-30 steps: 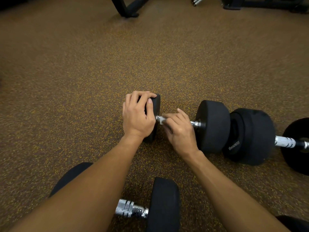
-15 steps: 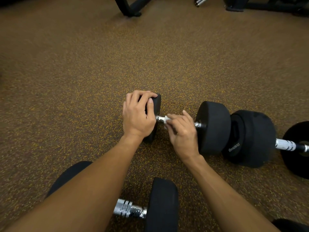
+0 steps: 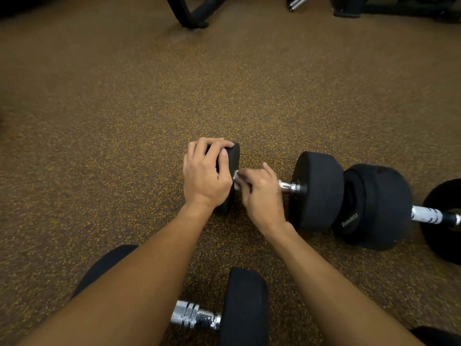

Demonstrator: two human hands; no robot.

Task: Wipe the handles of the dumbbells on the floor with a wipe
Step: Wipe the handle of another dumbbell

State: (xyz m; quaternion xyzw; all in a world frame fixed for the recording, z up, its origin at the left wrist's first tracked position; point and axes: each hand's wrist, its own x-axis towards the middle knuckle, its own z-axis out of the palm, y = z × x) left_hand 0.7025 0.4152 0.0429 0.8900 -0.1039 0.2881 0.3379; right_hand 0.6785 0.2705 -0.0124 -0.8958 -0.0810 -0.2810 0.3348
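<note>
A black dumbbell (image 3: 318,188) with a chrome handle lies on the speckled floor in the middle of the head view. My left hand (image 3: 204,176) grips its left weight head from above. My right hand (image 3: 259,193) is curled round the left end of the handle, holding a small white wipe (image 3: 237,182) against the metal; most of the wipe is hidden under my fingers. A second dumbbell (image 3: 374,206) with a white-wrapped handle lies to the right. A third dumbbell (image 3: 245,308) lies near the bottom edge, partly hidden by my left forearm.
Black equipment legs (image 3: 192,13) and machine bases (image 3: 349,6) stand on the floor along the top edge. Another dark rounded object (image 3: 439,335) shows at the bottom right corner. Brown speckled rubber floor (image 3: 99,121) stretches to the left and ahead.
My right hand has slid left along the handle with the wipe, from mid-handle to the end beside the left weight head. My left hand keeps its grip.
</note>
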